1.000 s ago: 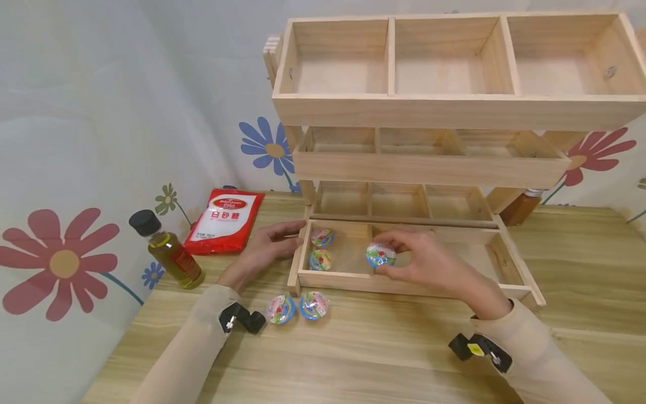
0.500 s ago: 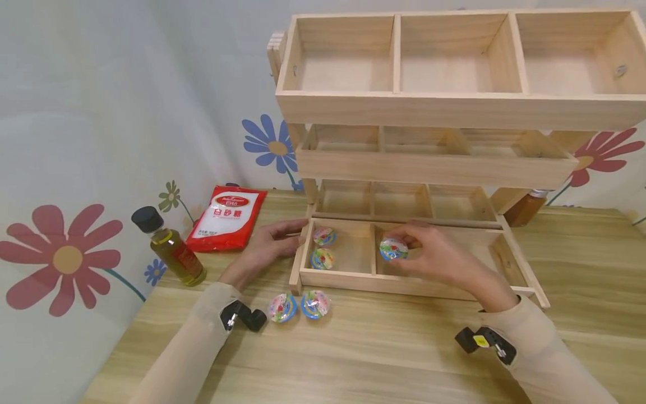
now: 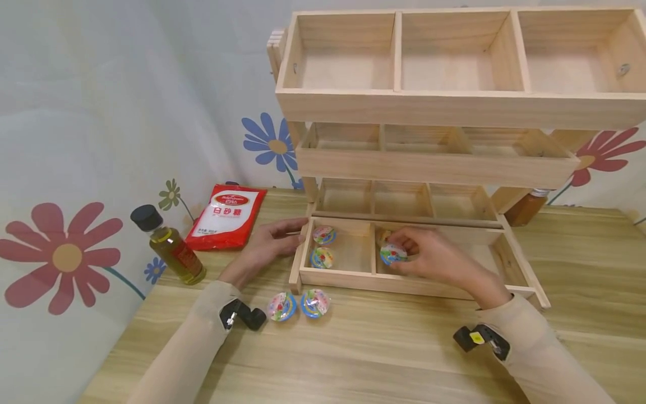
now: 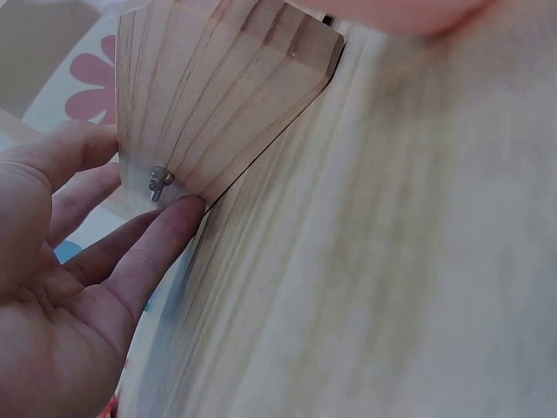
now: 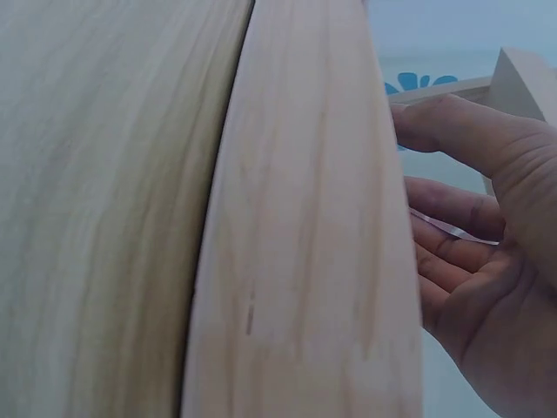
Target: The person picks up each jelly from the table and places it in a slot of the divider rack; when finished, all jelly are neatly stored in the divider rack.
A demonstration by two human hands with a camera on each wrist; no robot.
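My right hand [image 3: 434,255] pinches a jelly cup [image 3: 392,253] with a shiny printed lid, low in the middle compartment of the front wooden tray [image 3: 348,275]. Behind it, partly covered by the fingers, another cup [image 3: 384,235] shows in the same compartment. Two more jelly cups, one pinkish [image 3: 324,235] and one yellowish [image 3: 321,258], lie in the left compartment. My left hand [image 3: 267,247] rests against the rack's left side; in the left wrist view its outstretched fingers touch the wooden end piece [image 4: 218,96] near a bolt. The right wrist view has the tray's front board hiding the held cup.
Two jelly cups [image 3: 299,306] lie on the table in front of the tray. At the left stand an oil bottle [image 3: 174,252] and a red-and-white sugar bag [image 3: 227,217]. The rack's upper tiers [image 3: 454,109] overhang the front tray. A brown jar [image 3: 527,207] is behind right.
My right hand has carried its jelly cup rightward past the divider and lowered it into the middle compartment. The cup behind it has come into view. My left hand keeps its place.
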